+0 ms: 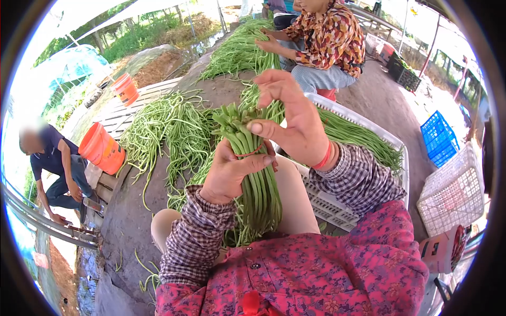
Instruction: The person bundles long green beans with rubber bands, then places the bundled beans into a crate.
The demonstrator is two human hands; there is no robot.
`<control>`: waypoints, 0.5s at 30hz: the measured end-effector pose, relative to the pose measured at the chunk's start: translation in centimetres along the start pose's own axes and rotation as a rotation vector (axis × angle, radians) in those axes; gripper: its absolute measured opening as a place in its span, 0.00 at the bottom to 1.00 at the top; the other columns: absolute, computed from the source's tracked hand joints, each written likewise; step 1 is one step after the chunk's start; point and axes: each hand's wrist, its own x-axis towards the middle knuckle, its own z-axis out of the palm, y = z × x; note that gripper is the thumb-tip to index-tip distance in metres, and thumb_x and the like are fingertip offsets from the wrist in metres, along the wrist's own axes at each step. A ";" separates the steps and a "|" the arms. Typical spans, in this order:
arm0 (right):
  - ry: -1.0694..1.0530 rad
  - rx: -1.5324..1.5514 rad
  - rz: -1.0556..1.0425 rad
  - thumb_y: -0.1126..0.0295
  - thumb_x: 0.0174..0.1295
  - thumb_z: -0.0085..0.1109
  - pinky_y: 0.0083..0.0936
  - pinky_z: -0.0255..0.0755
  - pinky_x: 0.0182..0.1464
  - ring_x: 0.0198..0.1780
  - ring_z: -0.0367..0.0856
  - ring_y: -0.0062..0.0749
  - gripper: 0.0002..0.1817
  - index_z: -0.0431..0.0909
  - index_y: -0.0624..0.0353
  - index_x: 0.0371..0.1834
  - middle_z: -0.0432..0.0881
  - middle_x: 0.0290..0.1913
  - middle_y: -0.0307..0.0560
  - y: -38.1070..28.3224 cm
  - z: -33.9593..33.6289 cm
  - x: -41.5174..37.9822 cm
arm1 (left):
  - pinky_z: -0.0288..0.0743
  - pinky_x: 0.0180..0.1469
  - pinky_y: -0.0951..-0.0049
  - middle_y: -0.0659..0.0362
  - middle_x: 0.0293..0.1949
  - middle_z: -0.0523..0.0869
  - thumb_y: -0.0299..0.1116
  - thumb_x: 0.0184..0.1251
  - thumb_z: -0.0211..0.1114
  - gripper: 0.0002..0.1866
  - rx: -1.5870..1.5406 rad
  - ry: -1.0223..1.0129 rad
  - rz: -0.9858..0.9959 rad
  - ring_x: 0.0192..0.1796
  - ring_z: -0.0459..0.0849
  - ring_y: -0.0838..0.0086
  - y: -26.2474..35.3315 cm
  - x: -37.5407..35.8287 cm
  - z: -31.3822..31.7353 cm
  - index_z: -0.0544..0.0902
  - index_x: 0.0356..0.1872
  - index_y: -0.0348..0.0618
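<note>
A bundle of green long beans stands upright over my lap, its cut-looking ends at the top. My left hand is wrapped round the upper part of it. A thin red rubber band circles the beans just above my left thumb. Beside the bean ends, my right hand is raised with its fingers apart and the thumb close to the tips, holding nothing. Around my right wrist sits a red band. Loose long beans lie in a heap in front of me.
A white crate at my right holds more long beans. Orange buckets stand at the left. Blue and white baskets are far right. One person handles beans ahead; another crouches at left.
</note>
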 end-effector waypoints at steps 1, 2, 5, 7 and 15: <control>0.013 -0.096 -0.109 0.69 0.54 0.66 0.18 0.65 0.45 0.37 0.72 0.25 0.12 0.73 0.58 0.35 0.74 0.40 0.44 -0.3 -0.2 -0.2 | 0.77 0.37 0.74 0.57 0.33 0.83 0.27 0.58 0.68 0.11 -0.011 0.063 -0.019 0.34 0.83 0.73 0.3 -0.1 0.1 0.78 0.39 0.34; 0.036 -0.194 -0.218 0.70 0.51 0.68 0.19 0.65 0.45 0.36 0.72 0.26 0.13 0.73 0.58 0.34 0.74 0.40 0.44 -0.6 -0.3 -0.5 | 0.77 0.37 0.74 0.57 0.33 0.83 0.29 0.59 0.68 0.11 -0.022 0.129 -0.040 0.34 0.82 0.74 0.8 -0.4 0.4 0.78 0.39 0.35; -0.087 -0.248 -0.194 0.68 0.44 0.73 0.27 0.65 0.42 0.32 0.73 0.28 0.13 0.76 0.55 0.28 0.76 0.33 0.40 -1.2 0.3 -2.5 | 0.76 0.34 0.76 0.58 0.33 0.82 0.32 0.61 0.67 0.12 -0.048 0.233 0.065 0.33 0.81 0.76 0.7 -0.2 -0.8 0.77 0.39 0.35; -0.144 -0.350 -0.152 0.67 0.41 0.72 0.30 0.65 0.41 0.33 0.74 0.33 0.13 0.77 0.54 0.27 0.77 0.29 0.38 -1.0 1.3 -3.8 | 0.76 0.33 0.78 0.58 0.33 0.82 0.34 0.62 0.66 0.13 -0.072 0.248 0.144 0.33 0.81 0.77 0.8 0.0 -1.0 0.76 0.41 0.36; -0.114 -0.402 0.040 0.65 0.44 0.70 0.33 0.65 0.39 0.31 0.77 0.37 0.10 0.79 0.54 0.27 0.79 0.26 0.40 0.0 4.4 -4.6 | 0.72 0.38 0.77 0.58 0.35 0.79 0.37 0.66 0.61 0.14 0.183 0.339 0.335 0.36 0.77 0.78 0.8 -0.7 -2.1 0.76 0.41 0.34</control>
